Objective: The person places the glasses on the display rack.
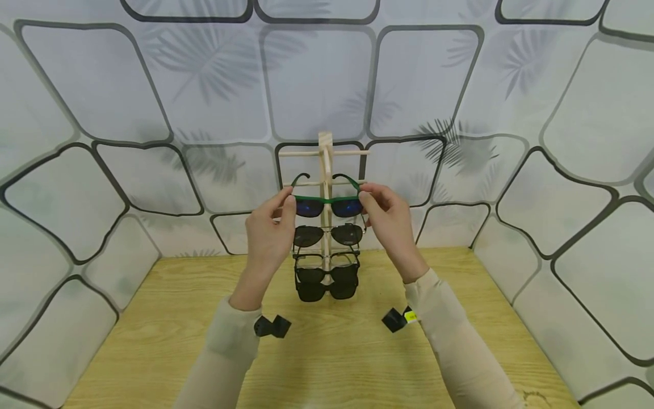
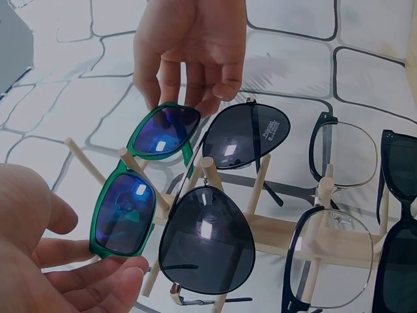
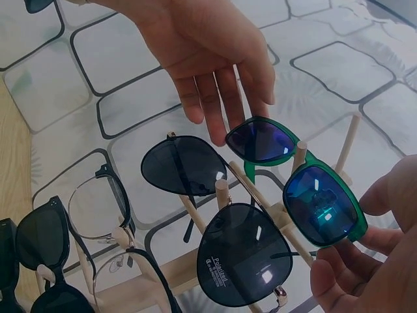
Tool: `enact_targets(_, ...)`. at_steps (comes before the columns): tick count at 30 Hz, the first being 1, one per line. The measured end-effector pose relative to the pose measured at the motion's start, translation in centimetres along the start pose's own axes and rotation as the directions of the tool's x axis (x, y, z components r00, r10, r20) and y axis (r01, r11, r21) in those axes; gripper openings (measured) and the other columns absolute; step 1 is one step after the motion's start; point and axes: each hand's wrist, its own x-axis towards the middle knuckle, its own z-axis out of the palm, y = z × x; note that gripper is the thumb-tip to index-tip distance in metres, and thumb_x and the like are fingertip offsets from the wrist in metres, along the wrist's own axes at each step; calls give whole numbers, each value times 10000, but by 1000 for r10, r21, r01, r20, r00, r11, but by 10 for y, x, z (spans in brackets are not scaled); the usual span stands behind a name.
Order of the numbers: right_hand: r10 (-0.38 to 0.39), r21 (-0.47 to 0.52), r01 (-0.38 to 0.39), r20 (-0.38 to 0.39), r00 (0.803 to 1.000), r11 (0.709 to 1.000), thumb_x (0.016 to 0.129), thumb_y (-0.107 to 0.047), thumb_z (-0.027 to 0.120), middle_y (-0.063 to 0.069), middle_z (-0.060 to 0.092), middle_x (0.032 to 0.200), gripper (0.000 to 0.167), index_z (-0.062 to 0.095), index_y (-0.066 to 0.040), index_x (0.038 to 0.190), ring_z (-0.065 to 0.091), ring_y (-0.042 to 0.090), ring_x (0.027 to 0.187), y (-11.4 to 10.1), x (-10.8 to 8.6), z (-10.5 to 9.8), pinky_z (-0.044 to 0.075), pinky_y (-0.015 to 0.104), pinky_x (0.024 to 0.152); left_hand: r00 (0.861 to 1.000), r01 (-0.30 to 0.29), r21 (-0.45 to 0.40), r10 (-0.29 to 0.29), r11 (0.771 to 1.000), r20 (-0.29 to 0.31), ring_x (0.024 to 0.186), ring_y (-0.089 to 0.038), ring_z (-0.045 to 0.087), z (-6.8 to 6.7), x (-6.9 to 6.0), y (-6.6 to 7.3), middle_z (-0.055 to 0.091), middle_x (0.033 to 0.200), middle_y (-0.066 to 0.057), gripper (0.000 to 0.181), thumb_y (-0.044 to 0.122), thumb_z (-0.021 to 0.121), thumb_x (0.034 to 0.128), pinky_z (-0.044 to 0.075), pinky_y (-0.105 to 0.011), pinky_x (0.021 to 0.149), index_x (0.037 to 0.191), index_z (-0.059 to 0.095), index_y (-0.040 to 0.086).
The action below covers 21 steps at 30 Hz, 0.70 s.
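Note:
Green-framed sunglasses [image 1: 346, 208] with blue mirrored lenses face me at the wooden display stand [image 1: 325, 139], their bridge at a peg. My left hand [image 1: 269, 230] pinches the left outer corner of the frame. On the opposite corner, my right hand [image 1: 390, 224] has its thumb and fingers. Both temples stand unfolded, pointing back. Just below hang dark aviator sunglasses [image 2: 207, 231], apart from the green frame; one lens bears a white "Polarized" print. In the right wrist view, the green sunglasses [image 3: 322, 203] show both lenses, with the peg end between them.
Lower on the stand are clear-lensed glasses [image 1: 309, 261] and black sunglasses [image 1: 311, 292]. Bare pegs [image 1: 352, 152] stick out near the top. The stand is on a wood-grain table [image 1: 204, 318], before a patterned backdrop [image 1: 317, 79]. Small black wrist devices [image 1: 273, 326] sit by the sleeves.

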Motion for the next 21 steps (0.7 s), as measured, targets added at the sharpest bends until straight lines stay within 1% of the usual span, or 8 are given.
enact_targets(2,1,-5,-1,3,1000,1000,1067,-268,632,118,718,1082,324,711,-81,1320,631,128,815,1,0,0,540,223,639,1000,0,3,0,1000,0,1048,-333,754,0,0,-1,682,1422,-140,370,228,559,1105,623,-525,843,1431,669,92)
enact_targets(6,-6,-7,6,9,1000,1000,1071,-278,630,87,705,1050,327,709,-89,1325,638,203,849,0,-1,0,539,228,649,1000,-13,7,13,1000,1,1051,-343,757,-2,0,-1,686,1413,-150,370,229,565,1103,625,-528,849,1427,671,83)
enact_targets(8,-10,-7,10,12,1000,1000,1072,-277,629,95,698,1042,327,708,-87,1326,635,199,848,0,-1,1,538,229,652,1000,-17,10,17,1000,3,1053,-349,758,-3,0,-1,694,1395,-167,371,230,572,1101,624,-530,859,1427,671,84)
enact_targets(10,-12,-11,12,15,1000,1000,1072,-278,627,111,700,1053,325,708,-90,1325,631,166,839,0,-1,1,539,229,657,1000,-19,10,19,1000,9,1058,-356,757,-4,1,-2,704,1369,-183,372,227,582,1096,622,-530,875,1429,670,84)
enact_targets(13,-13,-22,13,16,1000,1000,1072,-279,623,131,711,1099,326,705,-99,1332,632,129,840,0,-1,1,545,239,673,999,-24,12,23,1000,23,1064,-360,756,-5,1,-4,719,1317,-201,377,215,592,1091,619,-524,900,1437,662,81)
enact_targets(16,-13,-40,13,4,1000,999,1069,-281,623,137,717,1142,331,702,-113,1343,657,171,880,1,0,0,558,253,698,999,-36,21,35,999,36,1065,-348,754,-7,2,-6,738,1266,-196,381,209,598,1089,621,-513,905,1443,655,80)
enact_targets(19,-13,-68,11,-17,1000,998,1066,-288,624,130,717,1159,344,698,-117,1356,677,223,927,3,1,-2,568,253,715,997,-67,36,65,997,41,1075,-339,749,-10,2,-8,753,1220,-190,384,207,602,1089,621,-510,902,1446,650,74)
enact_targets(21,-13,-86,11,-22,1000,996,1066,-294,624,123,716,1166,348,695,-120,1360,681,242,952,4,2,-4,567,251,724,995,-98,43,97,994,38,1092,-346,744,-12,2,-11,755,1213,-196,387,201,598,1091,618,-514,908,1447,645,58)
